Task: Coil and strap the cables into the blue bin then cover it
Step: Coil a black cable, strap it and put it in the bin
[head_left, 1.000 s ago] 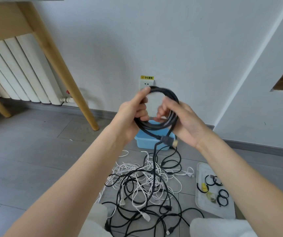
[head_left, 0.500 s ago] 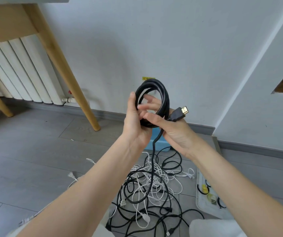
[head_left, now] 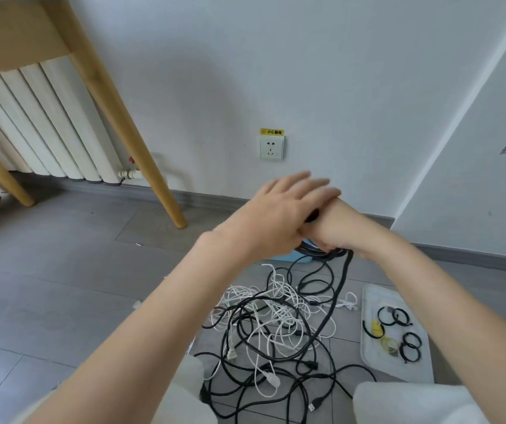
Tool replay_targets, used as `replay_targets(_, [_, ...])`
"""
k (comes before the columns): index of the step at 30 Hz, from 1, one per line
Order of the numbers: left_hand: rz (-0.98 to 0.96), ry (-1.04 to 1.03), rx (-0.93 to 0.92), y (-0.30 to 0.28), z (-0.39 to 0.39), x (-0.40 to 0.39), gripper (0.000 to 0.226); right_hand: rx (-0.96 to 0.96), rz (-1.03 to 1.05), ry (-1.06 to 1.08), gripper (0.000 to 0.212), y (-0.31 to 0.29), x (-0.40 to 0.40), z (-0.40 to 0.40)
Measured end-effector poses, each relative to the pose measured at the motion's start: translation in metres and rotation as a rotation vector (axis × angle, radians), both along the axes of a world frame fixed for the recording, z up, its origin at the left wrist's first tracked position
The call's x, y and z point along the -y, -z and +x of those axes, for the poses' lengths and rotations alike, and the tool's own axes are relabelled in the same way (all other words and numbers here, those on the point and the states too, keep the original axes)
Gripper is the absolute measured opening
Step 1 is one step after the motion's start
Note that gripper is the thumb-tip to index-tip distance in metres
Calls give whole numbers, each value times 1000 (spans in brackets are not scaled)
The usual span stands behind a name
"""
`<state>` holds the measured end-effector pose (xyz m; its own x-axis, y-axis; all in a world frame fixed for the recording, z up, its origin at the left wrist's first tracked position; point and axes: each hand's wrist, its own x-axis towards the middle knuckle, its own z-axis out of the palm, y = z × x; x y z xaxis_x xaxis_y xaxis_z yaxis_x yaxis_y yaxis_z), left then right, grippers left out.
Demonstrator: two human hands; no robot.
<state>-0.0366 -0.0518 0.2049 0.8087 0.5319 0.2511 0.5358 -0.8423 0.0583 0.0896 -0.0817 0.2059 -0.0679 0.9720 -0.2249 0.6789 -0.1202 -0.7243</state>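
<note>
Most of the job is still waiting — a big tangle of black and white cables (head_left: 276, 325) is lying loose on the floor, the blue bin (head_left: 288, 257) peeking out behind the hands. The right hand (head_left: 334, 231) is gripping one black coil (head_left: 322, 254), its tail trailing down; the left hand (head_left: 279, 209) is lying flat-fingered across it. Straps (head_left: 398, 332) are sitting untouched on a white tray (head_left: 371, 359) — no strap on the coil yet.

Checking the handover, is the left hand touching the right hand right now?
Touching. The head view shows the left hand lying across the right hand, straight fingers overlapping it with no gap, above the black cable coil.
</note>
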Motion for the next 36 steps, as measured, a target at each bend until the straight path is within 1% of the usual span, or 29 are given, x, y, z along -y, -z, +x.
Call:
replay_targets(1, [85, -3, -87, 9, 5, 5, 73, 195, -32, -44, 22, -4, 1, -6])
replay_targets(2, [159, 4, -145, 17, 9, 8, 77, 345, -31, -76, 34, -5, 5, -8])
replay_targets(3, [211, 0, -199, 26, 10, 8, 80, 411, -43, -107, 37, -5, 8, -9])
replay_targets(4, [253, -18, -179, 29, 12, 11, 82, 397, -15, -128, 31, -2, 9, -7])
replay_targets(5, [263, -65, -162, 29, 13, 12, 80, 385, 5, -193, 18, -1, 11, -6])
replay_targets(6, [272, -124, -137, 27, 14, 12, 72, 333, 58, -183, 13, 1, 13, -3])
replay_targets(7, [204, -200, -157, 22, 14, 11, 58, 268, 78, -151, 19, 5, 13, 0])
replay_targets(8, [178, -264, -145, 18, 13, 9, 41, 261, 98, -137, 19, 9, 11, 4])
replay_targets(9, [103, -317, -134, 16, 12, 7, 27, 226, 119, -118, 16, 10, 9, 7])
replay_targets(11, [34, -421, -40, 12, 4, 1, 20, 25, 163, -77, 18, 7, 8, 11])
replay_targets(12, [5, -451, 67, 9, -1, 0, 18, -103, 174, -39, 21, 5, 7, 14])
replay_targets(14, [-173, -473, 340, 6, -8, -4, 11, -329, 198, 36, 22, -1, 7, 19])
replay_targets(16, [-413, -500, 622, 1, -13, -7, 25, -584, 171, 101, 19, -4, 6, 21])
replay_targets(18, [-675, -548, 973, -2, -10, -9, 32, -773, 145, 135, 18, -4, 6, 16])
replay_targets(20, [-1007, -594, 1330, -3, -4, -8, 27, -885, 183, 154, 21, -2, 5, 5])
replay_targets(21, [-1175, -598, 1468, -3, 0, -7, 22, -913, 224, 161, 23, -2, 6, -2])
replay_targets(23, [-1466, -550, 1667, -3, 9, -3, 16, -938, 310, 187, 25, 0, 7, -13])
replay_targets(24, [-1565, -522, 1721, -3, 12, -1, 15, -947, 341, 217, 25, 1, 6, -16])
replay_targets(25, [-1603, -510, 1720, -1, 14, 0, 14, -956, 364, 260, 24, 1, 6, -18])
replay_targets(26, [-1597, -504, 1674, -1, 16, 1, 13, -963, 381, 304, 21, 2, 5, -18])
replay_targets(28, [-1542, -498, 1540, 0, 17, 1, 9, -962, 395, 353, 13, 0, 5, -13])
replay_targets(29, [-1499, -520, 1479, 0, 16, 0, 9, -950, 386, 339, 13, -3, 5, -9])
replay_targets(32, [-1306, -612, 1308, 3, 9, -5, 13, -910, 256, 192, 15, -9, 7, 2])
replay_targets(34, [-1138, -623, 1149, 4, 2, -8, 21, -965, 128, 138, 21, -12, 9, 8])
replay_targets(36, [-926, -624, 968, 6, -5, -12, 31, -1046, 46, 150, 33, -15, 11, 12])
